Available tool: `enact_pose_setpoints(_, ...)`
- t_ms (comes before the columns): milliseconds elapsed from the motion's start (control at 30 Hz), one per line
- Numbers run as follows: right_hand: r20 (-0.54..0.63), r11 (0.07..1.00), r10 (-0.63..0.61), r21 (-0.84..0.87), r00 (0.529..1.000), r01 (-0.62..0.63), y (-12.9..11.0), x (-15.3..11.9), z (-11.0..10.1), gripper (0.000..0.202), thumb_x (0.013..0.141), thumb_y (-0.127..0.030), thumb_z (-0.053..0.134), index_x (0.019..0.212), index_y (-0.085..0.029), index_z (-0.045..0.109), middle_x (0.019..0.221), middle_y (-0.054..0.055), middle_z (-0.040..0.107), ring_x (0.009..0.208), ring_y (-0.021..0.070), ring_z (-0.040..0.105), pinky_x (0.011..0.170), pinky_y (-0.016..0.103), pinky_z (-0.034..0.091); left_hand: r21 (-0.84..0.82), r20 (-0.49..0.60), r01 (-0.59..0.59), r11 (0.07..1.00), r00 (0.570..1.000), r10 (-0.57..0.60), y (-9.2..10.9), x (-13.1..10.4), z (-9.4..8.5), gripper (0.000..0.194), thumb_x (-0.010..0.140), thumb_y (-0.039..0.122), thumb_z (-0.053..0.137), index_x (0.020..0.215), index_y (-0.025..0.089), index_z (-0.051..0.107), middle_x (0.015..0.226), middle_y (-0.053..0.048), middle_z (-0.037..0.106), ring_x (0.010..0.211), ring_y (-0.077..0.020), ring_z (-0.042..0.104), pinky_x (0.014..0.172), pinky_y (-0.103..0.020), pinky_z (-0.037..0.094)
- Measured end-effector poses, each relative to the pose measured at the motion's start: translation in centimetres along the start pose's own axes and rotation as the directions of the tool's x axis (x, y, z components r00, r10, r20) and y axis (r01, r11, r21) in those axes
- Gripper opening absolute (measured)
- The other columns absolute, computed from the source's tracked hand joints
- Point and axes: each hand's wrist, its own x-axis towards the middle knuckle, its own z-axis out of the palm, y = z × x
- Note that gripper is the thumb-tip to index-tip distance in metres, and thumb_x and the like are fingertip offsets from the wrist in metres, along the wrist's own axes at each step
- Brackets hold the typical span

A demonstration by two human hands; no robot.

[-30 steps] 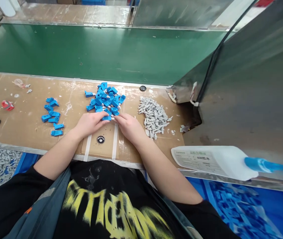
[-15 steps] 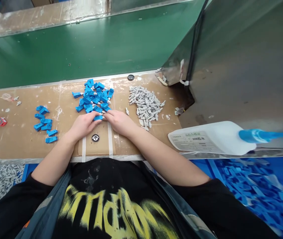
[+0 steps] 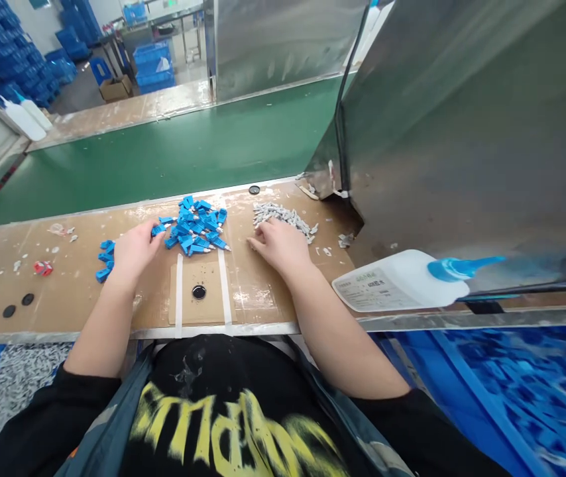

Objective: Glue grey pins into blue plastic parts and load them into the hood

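My left hand (image 3: 136, 250) is on the left of the board, thumb and fingertips closed on a small blue plastic piece (image 3: 158, 230). Just right of it lies a pile of blue plastic pieces (image 3: 191, 228), several with pale tips. My right hand (image 3: 283, 246) reaches over the near side of a heap of small grey plastic pieces (image 3: 287, 215). Its thumb stands apart from the curled fingers, and nothing shows between them. More blue pieces (image 3: 105, 258) lie beside my left wrist, partly hidden by the hand.
A round black cap (image 3: 199, 291) lies on a taped cardboard pad (image 3: 191, 315). A white bottle with a blue nozzle (image 3: 402, 281) lies at right before a metal panel (image 3: 462, 165). Behind the board runs a green belt (image 3: 188, 149). A red piece (image 3: 43, 267) lies left.
My hands have parted from the near edge of the blue pile, left hand leftward, right hand rightward to the grey heap. The view has tilted up, showing more of the room.
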Motion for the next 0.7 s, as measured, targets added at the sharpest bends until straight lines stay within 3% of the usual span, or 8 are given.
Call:
enact_pose_setpoints(100, 0.087, 0.998, -0.026, -0.055, 0.996, 0.030, -0.2, -0.1, 0.1, 0.027, 0.105, -0.033, 0.054, 0.097, -0.018, 0.075, 0.109, 0.012, 0.073, 0.101, 0.0266, 0.068, 0.072, 0.034, 0.041, 0.064, 0.132, 0.066, 0.996, 0.988, -0.074, -1.0, 1.7, 0.3, 0.030, 0.103, 0.048, 0.055, 0.121, 0.029, 0.069, 0.115, -0.007, 0.076, 0.109, -0.0334, 0.070, 0.081, -0.036, 0.050)
enact_pose_setpoints(267, 0.103, 0.998, -0.029, -0.048, 0.994, 0.034, -1.1, -0.4, 0.1, 0.030, 0.103, -0.043, 0.059, 0.101, -0.017, 0.074, 0.111, 0.013, 0.072, 0.104, 0.0289, 0.068, 0.073, 0.035, 0.043, -0.008, 0.173, 0.055, 0.998, 0.983, -0.053, -1.0, 2.6, 1.8, 0.039, 0.104, 0.045, 0.052, 0.137, 0.028, 0.063, 0.120, -0.008, 0.076, 0.109, -0.0319, 0.070, 0.081, -0.037, 0.050)
enact_pose_setpoints(367, 0.114, 0.993, -0.085, -0.070, 0.990, 0.094, -0.8, -0.3, 0.2, 0.028, 0.103, -0.040, 0.060, 0.094, -0.016, 0.073, 0.108, 0.014, 0.073, 0.105, 0.0312, 0.068, 0.077, 0.037, 0.043, -0.034, 0.111, 0.046, 0.998, 0.993, -0.042, -2.1, 1.9, -0.2, 0.040, 0.105, 0.041, 0.049, 0.141, 0.029, 0.061, 0.122, -0.005, 0.076, 0.108, -0.0291, 0.070, 0.081, -0.037, 0.049)
enact_pose_setpoints(433, 0.095, 0.991, -0.125, -0.043, 0.988, 0.130, -0.6, -0.2, 0.4, 0.026, 0.103, -0.034, 0.058, 0.093, -0.015, 0.072, 0.106, 0.016, 0.073, 0.105, 0.0321, 0.067, 0.079, 0.038, 0.044, 0.024, 0.064, 0.050, 0.998, 0.997, -0.051, -3.4, 0.9, -2.6, 0.032, 0.104, 0.041, 0.051, 0.128, 0.029, 0.068, 0.121, -0.004, 0.076, 0.106, -0.0276, 0.070, 0.079, -0.036, 0.047)
enact_pose_setpoints(500, 0.072, 0.986, -0.146, 0.089, 0.987, 0.139, -0.7, -0.1, 0.7, 0.022, 0.102, -0.032, 0.058, 0.094, -0.016, 0.070, 0.101, 0.015, 0.074, 0.099, 0.0302, 0.068, 0.077, 0.037, 0.044, 0.114, 0.093, 0.053, 0.992, 0.994, -0.064, -4.6, -0.6, -4.9, 0.025, 0.102, 0.043, 0.056, 0.109, 0.027, 0.073, 0.115, -0.004, 0.076, 0.102, -0.0269, 0.069, 0.075, -0.036, 0.044)
enact_pose_setpoints(567, 0.061, 0.932, -0.181, 0.329, 0.982, 0.152, -1.3, -0.4, 1.0, 0.019, 0.102, -0.033, 0.059, 0.095, -0.018, 0.067, 0.093, 0.010, 0.074, 0.088, 0.0258, 0.068, 0.074, 0.035, 0.044, 0.172, 0.216, 0.046, 0.984, 0.973, -0.083, -5.6, -2.6, -6.3, 0.024, 0.098, 0.049, 0.063, 0.099, 0.028, 0.075, 0.107, -0.003, 0.077, 0.095, -0.0260, 0.069, 0.069, -0.035, 0.041)
enact_pose_setpoints(633, 0.040, 0.804, -0.252, 0.564, 0.967, 0.186, -2.2, -0.9, 1.4, 0.019, 0.102, -0.037, 0.059, 0.097, -0.020, 0.067, 0.088, 0.006, 0.073, 0.079, 0.0217, 0.066, 0.072, 0.032, 0.045, 0.199, 0.342, 0.023, 0.980, 0.935, -0.092, -6.3, -4.7, -6.4, 0.024, 0.092, 0.054, 0.071, 0.098, 0.031, 0.076, 0.104, -0.001, 0.077, 0.094, -0.0262, 0.069, 0.067, -0.034, 0.039)
enact_pose_setpoints(700, 0.020, 0.665, -0.330, 0.715, 0.944, 0.217, -3.3, -1.6, 1.7, 0.021, 0.101, -0.041, 0.059, 0.104, -0.022, 0.067, 0.084, 0.003, 0.072, 0.074, 0.0191, 0.064, 0.071, 0.031, 0.046, 0.231, 0.403, -0.007, 0.973, 0.911, -0.089, -6.8, -6.5, -5.4, 0.022, 0.090, 0.051, 0.076, 0.099, 0.032, 0.077, 0.107, -0.002, 0.076, 0.099, -0.0274, 0.069, 0.066, -0.033, 0.038)
